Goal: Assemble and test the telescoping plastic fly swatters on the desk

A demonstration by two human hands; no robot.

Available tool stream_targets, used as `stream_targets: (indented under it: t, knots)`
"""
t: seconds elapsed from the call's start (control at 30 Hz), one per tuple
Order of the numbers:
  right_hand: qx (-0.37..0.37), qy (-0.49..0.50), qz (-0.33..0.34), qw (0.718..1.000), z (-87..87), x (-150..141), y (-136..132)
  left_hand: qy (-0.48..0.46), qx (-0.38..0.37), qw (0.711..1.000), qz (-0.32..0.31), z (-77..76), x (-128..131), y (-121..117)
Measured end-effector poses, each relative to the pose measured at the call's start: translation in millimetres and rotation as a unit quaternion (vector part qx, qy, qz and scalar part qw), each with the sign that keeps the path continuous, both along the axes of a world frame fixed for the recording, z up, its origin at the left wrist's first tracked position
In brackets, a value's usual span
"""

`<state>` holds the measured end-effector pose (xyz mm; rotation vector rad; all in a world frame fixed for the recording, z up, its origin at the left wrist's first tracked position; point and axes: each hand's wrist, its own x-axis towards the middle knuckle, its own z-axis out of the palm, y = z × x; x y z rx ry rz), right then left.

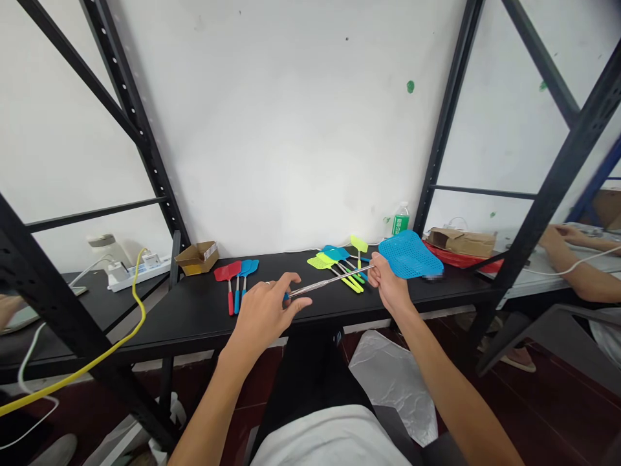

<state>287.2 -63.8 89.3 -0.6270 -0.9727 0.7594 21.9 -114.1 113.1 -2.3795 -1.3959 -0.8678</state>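
Observation:
A blue fly swatter (412, 254) with a telescopic metal rod spans both my hands above the black table. My right hand (388, 281) is closed around the rod just below the perforated head. At the other end, my left hand (266, 304) is around the blue handle, mostly hidden in the palm, with thumb and forefinger apart. Behind the rod lie several yellow-green swatters (323, 261) and blue swatters (336, 252), overlapping on the table. Left of them are a red swatter (228, 272) and smaller-looking blue swatters (249, 266) with short handles.
An open cardboard box (196, 259) stands at the table's left end. A bottle with a green label (400, 220) is by the wall. Black rack posts (444, 116) frame both sides. A yellow cable (138, 317) runs at left. Another person's arm (567, 259) shows at right.

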Motion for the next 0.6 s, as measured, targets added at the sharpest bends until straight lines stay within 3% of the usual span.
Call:
stream_targets:
  t: [0.2,0.43,0.6]
  knots:
    - [0.010,-0.012,0.004,1.000,0.7,1.8,1.0,-0.002,0.045,0.999,0.007,-2.6,-1.8,1.7]
    - [0.013,-0.002,0.004,1.000,0.4,3.1,2.2,-0.005,-0.007,1.000,-0.010,-2.3,-0.1,2.5]
    - [0.021,-0.010,-0.001,1.000,0.1,2.4,2.0,-0.012,0.031,0.999,-0.002,-2.4,-1.8,2.3]
